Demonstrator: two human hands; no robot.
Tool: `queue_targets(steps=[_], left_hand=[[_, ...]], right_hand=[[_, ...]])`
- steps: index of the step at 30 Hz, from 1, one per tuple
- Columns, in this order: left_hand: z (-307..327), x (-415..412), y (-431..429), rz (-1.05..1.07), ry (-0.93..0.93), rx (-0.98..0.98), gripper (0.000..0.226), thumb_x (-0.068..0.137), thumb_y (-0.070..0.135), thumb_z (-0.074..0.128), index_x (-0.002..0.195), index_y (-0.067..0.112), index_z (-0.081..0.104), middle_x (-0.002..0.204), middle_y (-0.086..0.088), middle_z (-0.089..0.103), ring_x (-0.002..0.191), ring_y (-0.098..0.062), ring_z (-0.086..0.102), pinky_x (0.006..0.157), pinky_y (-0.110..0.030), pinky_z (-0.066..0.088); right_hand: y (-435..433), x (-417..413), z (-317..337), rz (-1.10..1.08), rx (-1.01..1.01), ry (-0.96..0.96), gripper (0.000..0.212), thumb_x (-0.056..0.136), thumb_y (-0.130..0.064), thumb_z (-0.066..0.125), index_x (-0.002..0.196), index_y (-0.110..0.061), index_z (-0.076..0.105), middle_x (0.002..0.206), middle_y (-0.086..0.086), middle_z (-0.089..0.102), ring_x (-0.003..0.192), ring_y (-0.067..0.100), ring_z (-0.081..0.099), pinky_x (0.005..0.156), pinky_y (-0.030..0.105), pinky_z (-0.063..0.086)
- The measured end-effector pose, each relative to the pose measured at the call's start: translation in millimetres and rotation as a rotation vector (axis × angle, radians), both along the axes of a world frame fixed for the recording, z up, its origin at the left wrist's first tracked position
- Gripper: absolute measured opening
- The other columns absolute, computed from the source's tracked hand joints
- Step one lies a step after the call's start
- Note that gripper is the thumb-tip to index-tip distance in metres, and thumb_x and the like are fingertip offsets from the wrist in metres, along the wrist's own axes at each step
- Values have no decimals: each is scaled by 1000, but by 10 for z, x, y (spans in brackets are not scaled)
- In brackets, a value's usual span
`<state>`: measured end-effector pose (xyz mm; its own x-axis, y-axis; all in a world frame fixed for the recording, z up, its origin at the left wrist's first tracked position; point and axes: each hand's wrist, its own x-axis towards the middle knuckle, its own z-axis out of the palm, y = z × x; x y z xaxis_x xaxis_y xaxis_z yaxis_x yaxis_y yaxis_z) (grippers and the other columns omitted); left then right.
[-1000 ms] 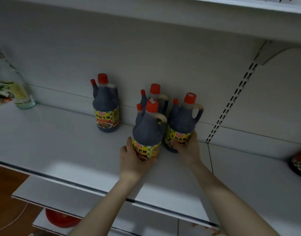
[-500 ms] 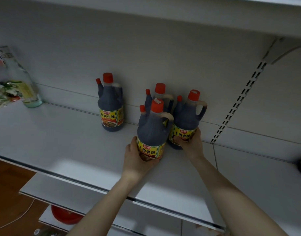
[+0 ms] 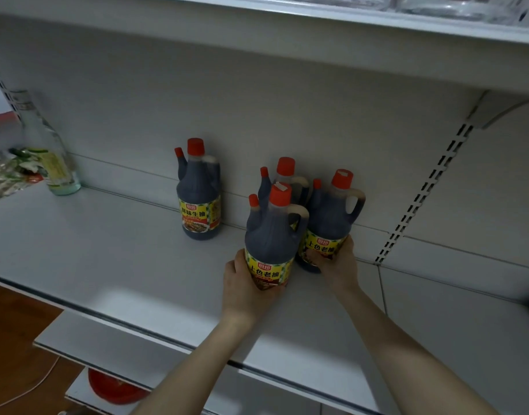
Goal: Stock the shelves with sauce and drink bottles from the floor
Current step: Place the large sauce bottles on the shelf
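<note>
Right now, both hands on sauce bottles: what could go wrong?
1. The left hand and right hand each grip a soy sauce bottle low, at the label. The front bottle and right bottle are tall, so either could tip on a nudge.
2. The cluster is tight: the rear bottle stands right behind them, so pushing back could knock it against the shelf back panel.

Four bottles [image 3: 269, 235] on shelf [image 3: 107, 265] — one apart, left

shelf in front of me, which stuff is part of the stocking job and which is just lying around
Part of the job:
front sauce bottle in left hand
right sauce bottle in right hand
rear sauce bottle
lone sauce bottle
shelf

Just lying around:
clear bottle
</note>
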<state>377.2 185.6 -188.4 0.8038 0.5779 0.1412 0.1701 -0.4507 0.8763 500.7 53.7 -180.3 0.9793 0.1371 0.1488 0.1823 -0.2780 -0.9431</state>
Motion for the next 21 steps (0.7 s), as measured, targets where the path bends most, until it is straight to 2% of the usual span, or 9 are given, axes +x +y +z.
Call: queue_targets(steps=[3,6,8,13,16,19,21], left_hand=[[11,-4,-4,2,-12,-26,88,60,27,84,132,10,35,124,-6,45,116,-19,41,84,-21,36],[-28,19,15,-5,-18,-85,90,56,31,86,130,13,38,123,-4,49,111,-19,52,85,-30,49],[-42,23,22,-15,-12,-116,91,56,33,86,130,14,37,123,-4,51,109,-19,55,84,-31,51],[-37,-1,40,-63,-12,-134,97,58,32,84,137,18,30,132,0,46,118,-18,49,88,-27,44],[-41,-40,81,-117,-17,-141,98,57,38,80,139,22,28,133,3,46,122,-15,46,94,-30,45],[-17,-72,127,-160,-15,-161,88,67,21,80,138,21,28,127,11,44,115,-5,44,87,-20,39],[-7,-76,155,-182,-11,-164,85,68,16,79,137,21,30,121,12,45,109,-3,44,82,-16,37]], right_hand=[[9,1,9,12,0,8,74,71,-5,76,132,-6,33,127,10,54,110,24,54,80,27,40],[26,2,7,28,4,14,75,71,-4,75,133,-6,32,127,9,54,104,18,53,79,26,41],[26,14,-3,30,1,19,75,71,-4,75,132,-6,32,127,10,54,104,18,54,79,26,41],[18,33,-21,32,-31,12,76,71,-6,76,132,-5,31,128,11,53,111,25,54,81,27,41],[8,35,-11,16,-60,16,77,71,-8,77,132,-5,31,129,12,53,114,28,53,82,28,41],[-1,42,13,16,-87,44,80,69,-10,79,133,-5,31,129,11,53,115,28,53,84,30,43],[-18,44,21,19,-98,73,80,66,-13,81,131,-7,34,128,10,54,115,28,54,88,35,47]])
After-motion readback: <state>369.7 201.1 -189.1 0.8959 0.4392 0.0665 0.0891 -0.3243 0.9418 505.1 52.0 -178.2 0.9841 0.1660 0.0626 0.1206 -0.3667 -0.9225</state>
